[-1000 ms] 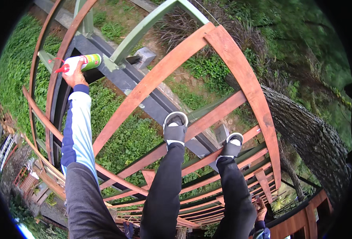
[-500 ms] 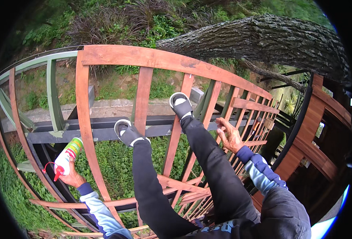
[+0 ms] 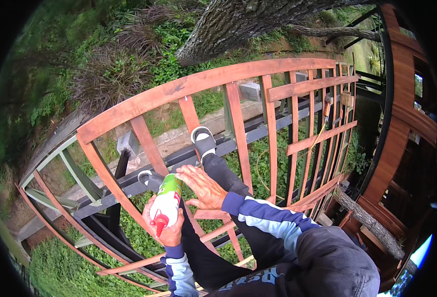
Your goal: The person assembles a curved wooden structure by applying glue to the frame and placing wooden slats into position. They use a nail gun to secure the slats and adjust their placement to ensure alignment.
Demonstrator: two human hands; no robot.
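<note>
A white squeeze bottle (image 3: 165, 204) with a green and red label and a red nozzle cap lies tilted in front of my legs, its nozzle toward me. It looks like a glue bottle. My left hand (image 3: 171, 233) is wrapped round it from below and the side. At the bottle's far, green end is my right hand (image 3: 206, 189), fingers stretched out and apart; its fingertips are beside or touching the base, which of the two I cannot tell. My shoes (image 3: 204, 143) rest on the frame beyond, one partly hidden behind the bottle and hand.
Reddish wooden slats (image 3: 238, 133) form an open frame over a dark metal beam (image 3: 179, 161), with gaps showing plants below. A tool with an orange handle (image 3: 327, 106) and a yellow cord hangs at the right. Past the frame lies a thick tree trunk (image 3: 228, 27).
My left hand has brought the bottle from the far left to the middle. My right hand has moved left to the bottle's base. The view has turned, showing more of the right side.
</note>
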